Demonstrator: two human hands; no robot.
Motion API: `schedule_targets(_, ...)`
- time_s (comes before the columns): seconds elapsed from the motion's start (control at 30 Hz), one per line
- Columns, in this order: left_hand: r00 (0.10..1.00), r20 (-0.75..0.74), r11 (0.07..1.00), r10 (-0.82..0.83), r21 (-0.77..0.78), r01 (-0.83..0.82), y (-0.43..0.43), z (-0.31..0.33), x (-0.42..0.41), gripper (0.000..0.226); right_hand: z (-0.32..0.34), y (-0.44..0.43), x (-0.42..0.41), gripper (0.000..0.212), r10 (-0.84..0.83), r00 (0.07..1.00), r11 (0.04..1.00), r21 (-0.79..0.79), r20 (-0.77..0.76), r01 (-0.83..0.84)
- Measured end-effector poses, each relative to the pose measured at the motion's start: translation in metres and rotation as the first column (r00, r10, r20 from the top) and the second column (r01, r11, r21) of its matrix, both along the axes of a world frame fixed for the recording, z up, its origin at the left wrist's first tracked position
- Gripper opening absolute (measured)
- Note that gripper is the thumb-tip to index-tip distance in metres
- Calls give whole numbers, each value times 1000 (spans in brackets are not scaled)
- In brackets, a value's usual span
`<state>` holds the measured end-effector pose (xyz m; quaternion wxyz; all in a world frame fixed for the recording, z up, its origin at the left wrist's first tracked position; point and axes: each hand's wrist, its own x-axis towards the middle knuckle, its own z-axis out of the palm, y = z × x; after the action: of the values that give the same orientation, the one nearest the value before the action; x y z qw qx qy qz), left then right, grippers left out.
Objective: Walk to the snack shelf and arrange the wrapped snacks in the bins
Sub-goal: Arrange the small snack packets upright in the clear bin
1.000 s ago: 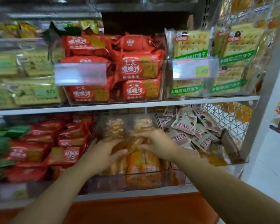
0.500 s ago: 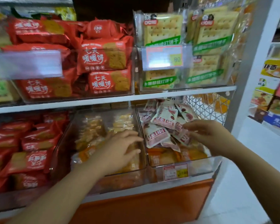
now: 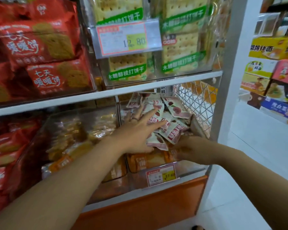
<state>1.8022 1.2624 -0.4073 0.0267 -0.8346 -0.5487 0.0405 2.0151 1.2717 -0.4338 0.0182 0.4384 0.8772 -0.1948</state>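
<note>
A pile of white-and-pink snack packets (image 3: 172,111) fills the clear right-hand bin (image 3: 191,170) on the lower shelf, lying over orange-wrapped packs (image 3: 146,161). My left hand (image 3: 136,130) lies on the pile's left side with its fingers spread and straight. At the pile's front right edge my right hand (image 3: 194,150) has its fingers bent toward the packets. Blur hides whether it holds one. The neighbouring clear bin (image 3: 83,128) holds yellow-orange wrapped snacks.
Red biscuit packs (image 3: 45,47) and green-labelled cracker packs (image 3: 179,47) fill the upper shelf behind a price tag (image 3: 128,39). More red packs (image 3: 7,146) lie at lower left. A wire mesh panel (image 3: 198,100) closes the shelf's right end. Boxed goods (image 3: 273,72) stand across the white aisle.
My left hand left the yellow-snack bin and came right onto the white-and-pink packets. My right hand dropped to the pile's front right edge. The view moved closer and rightward.
</note>
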Motion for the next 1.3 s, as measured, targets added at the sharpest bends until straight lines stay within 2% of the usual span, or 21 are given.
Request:
schedule_targets(0.13,996,84,997,28,-69,-22,5,-4,-3,72,-10,9,-1,41,11,1000,999,-39,-12,-11)
schedule_targets(0.3,995,102,999,22,-42,-18,2,-5,-4,63,-10,14,-3,52,9,1000,994,-113,8,-8)
schedule_targets(0.4,994,104,999,41,4,-42,-1,-7,-5,56,-11,16,-5,62,1,1000,997,-83,3,-1)
schedule_targets(0.5,992,110,996,62,54,-69,-4,-10,-4,49,-16,15,-7,68,-57,995,997,-50,76,61)
schedule_targets(0.67,975,209,995,82,32,-90,-5,-10,-4,45,-14,15,-12,78,-97,989,986,-123,113,111)
schedule_targets(0.83,971,224,995,85,23,-93,-5,-11,-4,43,-8,9,-13,67,-67,997,981,-177,46,74)
schedule_targets(1.07,966,243,995,83,39,-95,-6,-13,-3,42,-5,7,-13,59,-106,994,980,-174,-22,101)
schedule_targets(1.3,963,257,994,81,46,-96,-7,-13,-3,42,-7,10,-17,65,-121,985,965,-248,-124,88)
